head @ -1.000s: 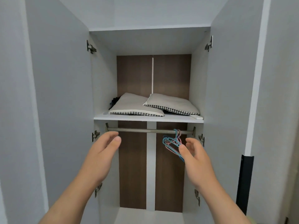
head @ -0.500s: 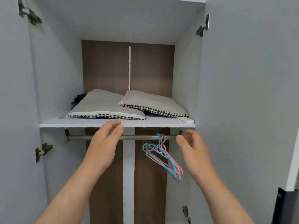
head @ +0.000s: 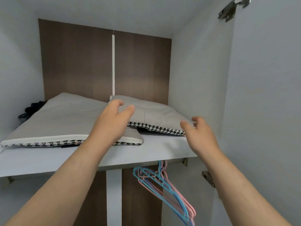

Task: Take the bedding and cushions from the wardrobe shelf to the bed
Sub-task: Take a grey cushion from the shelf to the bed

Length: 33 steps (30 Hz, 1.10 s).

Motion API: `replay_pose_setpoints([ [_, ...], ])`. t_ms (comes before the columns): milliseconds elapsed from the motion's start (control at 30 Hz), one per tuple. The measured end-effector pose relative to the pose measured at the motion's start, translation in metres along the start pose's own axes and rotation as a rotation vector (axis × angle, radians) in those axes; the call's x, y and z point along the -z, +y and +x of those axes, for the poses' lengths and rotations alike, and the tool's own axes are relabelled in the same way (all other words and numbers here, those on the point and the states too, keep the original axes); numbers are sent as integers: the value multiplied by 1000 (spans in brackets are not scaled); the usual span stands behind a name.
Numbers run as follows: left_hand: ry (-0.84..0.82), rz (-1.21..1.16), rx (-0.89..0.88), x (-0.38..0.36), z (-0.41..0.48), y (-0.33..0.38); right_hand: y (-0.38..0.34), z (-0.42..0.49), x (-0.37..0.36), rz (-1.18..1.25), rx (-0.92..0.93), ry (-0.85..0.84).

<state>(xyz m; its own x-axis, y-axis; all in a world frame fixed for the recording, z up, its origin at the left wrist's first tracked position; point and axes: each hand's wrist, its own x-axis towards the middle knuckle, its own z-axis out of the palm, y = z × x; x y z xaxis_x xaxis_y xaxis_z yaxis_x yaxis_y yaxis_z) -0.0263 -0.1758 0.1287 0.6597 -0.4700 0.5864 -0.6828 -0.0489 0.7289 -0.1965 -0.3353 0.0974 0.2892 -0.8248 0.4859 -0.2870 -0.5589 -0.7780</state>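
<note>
1. The task is at its start: the left cushion (head: 65,118) and the right cushion (head: 154,115) lie on the wardrobe shelf (head: 162,147), nothing is lifted yet
2. The left hand (head: 112,123) and the right hand (head: 200,136) reach to the near corners of the right cushion, fingers apart, holding nothing
3. The shelf also holds a dark thing (head: 31,108) at the far left; hangers (head: 162,181) hang under it

I see matt grey cloth cushions (head: 156,113) with woven houndstooth edging, a smooth matt white shelf (head: 162,147), a wood-grain back panel (head: 78,62), glossy plastic hangers (head: 162,180), and a shiny metal hinge (head: 232,7).
</note>
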Motion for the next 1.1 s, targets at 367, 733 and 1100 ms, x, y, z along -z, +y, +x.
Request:
replay_pose_setpoints([
  [367,-48,498,225,-63,131,-27,10,157,-73,-299,-168,-206],
  [733,67,700,412,-90,153,-72,43,198,-106,-577,-220,-241],
  [1100,247,322,122,-51,129,-55,9,154,-75,-181,-12,158],
])
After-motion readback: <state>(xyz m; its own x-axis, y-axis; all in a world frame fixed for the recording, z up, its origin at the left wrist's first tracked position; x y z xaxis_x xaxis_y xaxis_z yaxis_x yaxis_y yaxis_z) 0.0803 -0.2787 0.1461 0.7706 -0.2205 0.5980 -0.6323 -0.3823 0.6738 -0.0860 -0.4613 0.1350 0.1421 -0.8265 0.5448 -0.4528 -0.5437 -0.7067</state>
